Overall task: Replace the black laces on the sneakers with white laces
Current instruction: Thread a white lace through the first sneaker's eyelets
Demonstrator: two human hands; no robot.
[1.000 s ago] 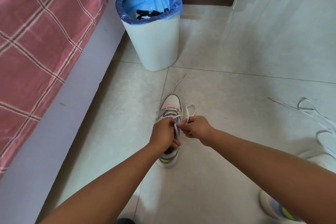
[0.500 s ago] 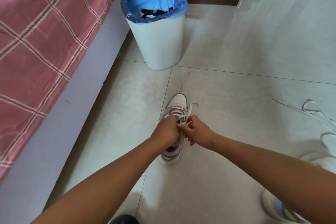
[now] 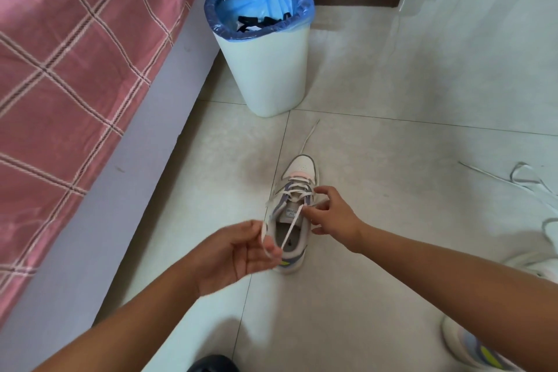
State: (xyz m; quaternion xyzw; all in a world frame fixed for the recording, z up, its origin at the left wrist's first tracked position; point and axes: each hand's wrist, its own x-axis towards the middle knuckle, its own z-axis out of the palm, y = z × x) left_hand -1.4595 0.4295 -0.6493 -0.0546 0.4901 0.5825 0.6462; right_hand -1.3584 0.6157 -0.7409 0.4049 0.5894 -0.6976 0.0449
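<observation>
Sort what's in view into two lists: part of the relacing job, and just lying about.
Job: grey-and-white sneaker; white lace pulled by left hand; right hand; second sneaker; loose white lace; black laces in white bin.
Lying about: pink checked bedspread.

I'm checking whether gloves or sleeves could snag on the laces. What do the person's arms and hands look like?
Both forearms are bare as far as the frame shows, with no sleeves in view. The left hand and right hand wear no gloves, and no rings, watch or bracelets are visible on them or on the wrists.
</observation>
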